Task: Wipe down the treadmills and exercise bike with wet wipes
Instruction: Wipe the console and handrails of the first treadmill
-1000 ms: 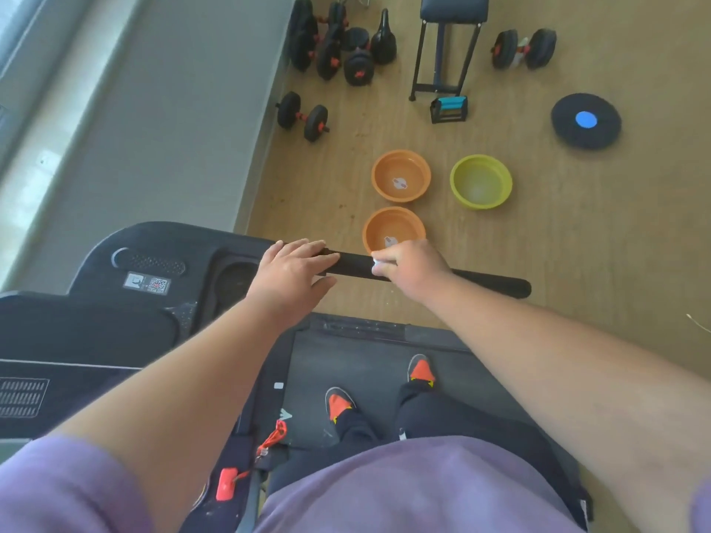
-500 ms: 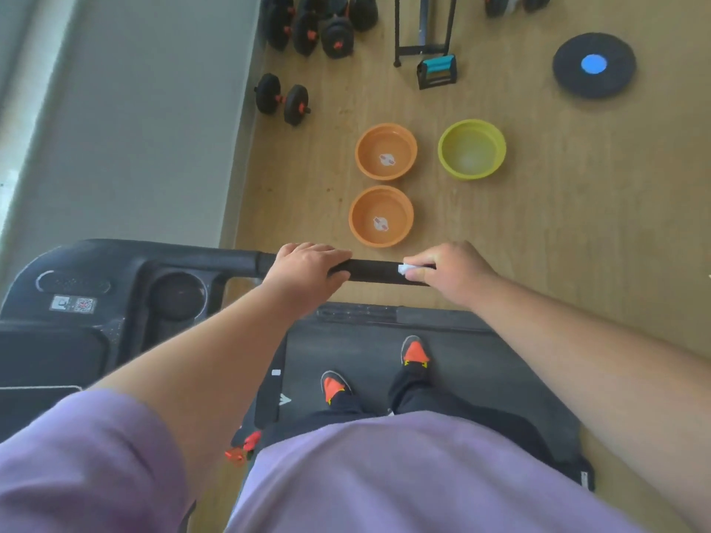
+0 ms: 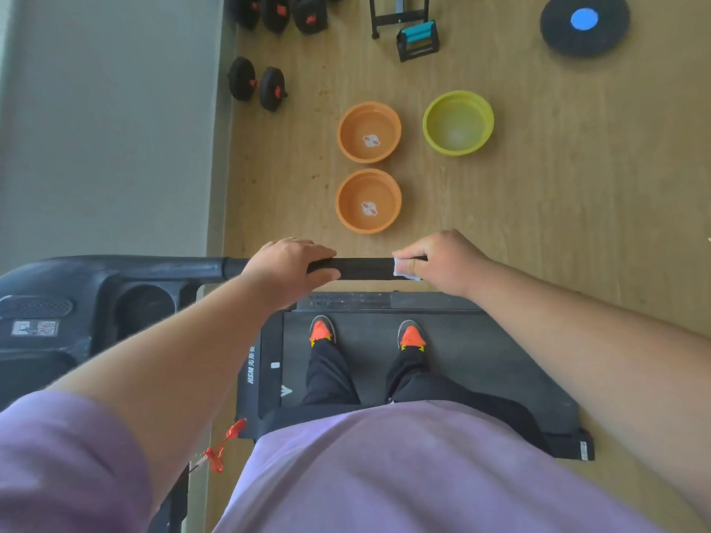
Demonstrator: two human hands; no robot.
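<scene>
I stand on the black treadmill belt [image 3: 481,359], facing its black handrail [image 3: 363,269], which runs out from the console [image 3: 96,298] at the left. My left hand [image 3: 288,269] grips the handrail near the console end. My right hand [image 3: 442,263] is wrapped around the rail's outer end, with a white wet wipe [image 3: 404,272] pinched against the bar under its fingers. Only an edge of the wipe shows beside the fingers. The tip of the rail is hidden under my right hand.
Two orange basins [image 3: 368,201] [image 3: 369,132] and a yellow-green basin [image 3: 458,123] sit on the wooden floor beyond the rail. Black dumbbells [image 3: 257,86] lie by the wall, a black disc [image 3: 584,23] at the far right. A red safety clip [image 3: 223,444] hangs lower left.
My right hand with the wipe has slid along the handrail toward its outer end, away from my left hand. The view has tilted further down.
</scene>
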